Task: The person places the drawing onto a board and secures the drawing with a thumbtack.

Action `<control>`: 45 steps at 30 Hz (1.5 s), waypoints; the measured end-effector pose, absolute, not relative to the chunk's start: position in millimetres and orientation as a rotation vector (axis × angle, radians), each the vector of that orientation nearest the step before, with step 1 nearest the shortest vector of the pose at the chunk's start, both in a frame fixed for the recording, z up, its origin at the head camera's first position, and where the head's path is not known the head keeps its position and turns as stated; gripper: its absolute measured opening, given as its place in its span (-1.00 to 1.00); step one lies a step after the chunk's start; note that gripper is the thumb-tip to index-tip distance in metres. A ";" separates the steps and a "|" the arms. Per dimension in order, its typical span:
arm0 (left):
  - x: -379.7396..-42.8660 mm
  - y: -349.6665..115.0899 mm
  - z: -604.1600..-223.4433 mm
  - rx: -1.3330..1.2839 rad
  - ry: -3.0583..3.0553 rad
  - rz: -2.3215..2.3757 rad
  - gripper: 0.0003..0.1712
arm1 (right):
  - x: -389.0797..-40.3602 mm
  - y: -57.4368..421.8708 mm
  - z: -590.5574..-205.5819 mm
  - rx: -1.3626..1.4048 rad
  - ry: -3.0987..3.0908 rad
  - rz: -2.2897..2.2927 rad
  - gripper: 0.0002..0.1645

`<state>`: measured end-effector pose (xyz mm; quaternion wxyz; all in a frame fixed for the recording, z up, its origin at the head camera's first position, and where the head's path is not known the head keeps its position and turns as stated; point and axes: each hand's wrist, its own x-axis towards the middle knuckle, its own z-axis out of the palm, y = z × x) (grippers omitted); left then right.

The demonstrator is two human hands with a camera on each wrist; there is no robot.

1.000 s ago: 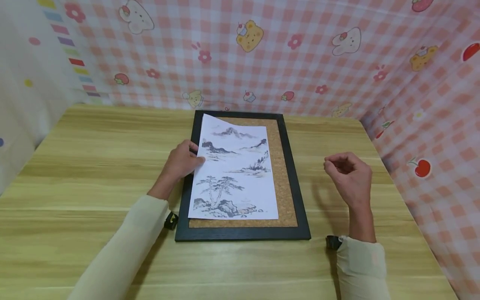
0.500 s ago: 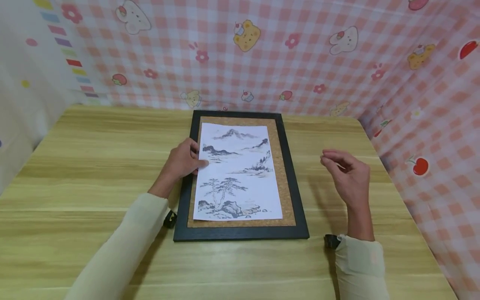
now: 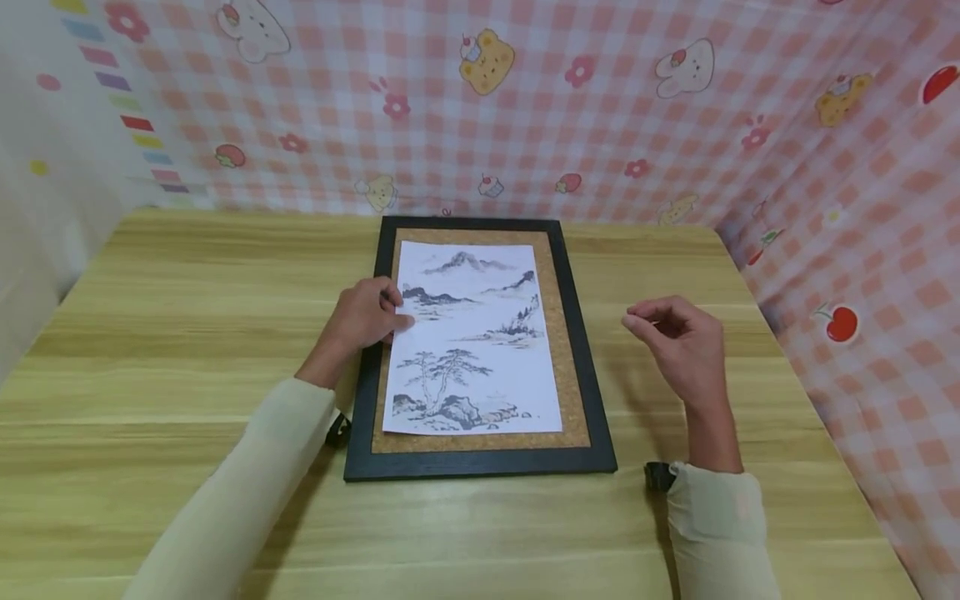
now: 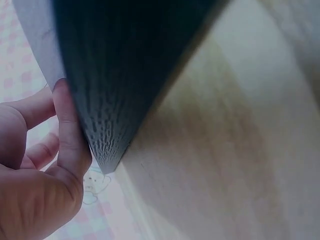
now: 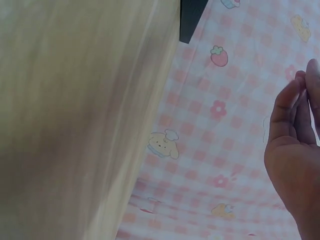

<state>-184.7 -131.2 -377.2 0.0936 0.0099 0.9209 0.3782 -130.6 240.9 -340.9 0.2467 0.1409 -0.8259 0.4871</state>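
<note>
Paper (image 3: pixel 474 337): over the cork (image 3: pixel 572 408) within the black frame (image 3: pixel 480 464); raised top-left corner now lowered; looks better centred
Left hand (image 3: pixel 365 312): pinching paper's left edge
Right hand (image 3: pixel 682 342): fingertips together; nothing visibly held

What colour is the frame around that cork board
The frame is black; it shows best in the head view.

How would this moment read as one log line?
left grip: pinches paper by left edge; right grip: raised beside frame; paper: over cork
</note>
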 end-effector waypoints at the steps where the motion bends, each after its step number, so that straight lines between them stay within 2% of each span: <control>1: -184.5 -131.2 -377.4 0.030 2.733 1.121 -0.75 | -130.5 239.6 -340.2 0.378 -2.264 1.321 -0.92; 17: -185.9 -129.5 -376.2 0.107 2.794 1.006 -0.69 | -135.8 222.6 -330.7 0.285 -2.299 1.494 -0.88; 26: -188.4 -127.0 -376.1 0.142 2.819 0.919 -0.68 | -141.4 208.9 -323.8 0.328 -2.426 1.369 -0.86; 33: -189.8 -126.9 -375.5 0.172 2.833 0.915 -0.68 | -167.8 205.3 -334.5 0.404 -2.510 1.278 -0.85; 45: -190.5 -125.4 -377.8 0.205 2.868 0.886 -0.67 | -197.2 169.9 -318.1 0.439 -2.678 1.070 -0.84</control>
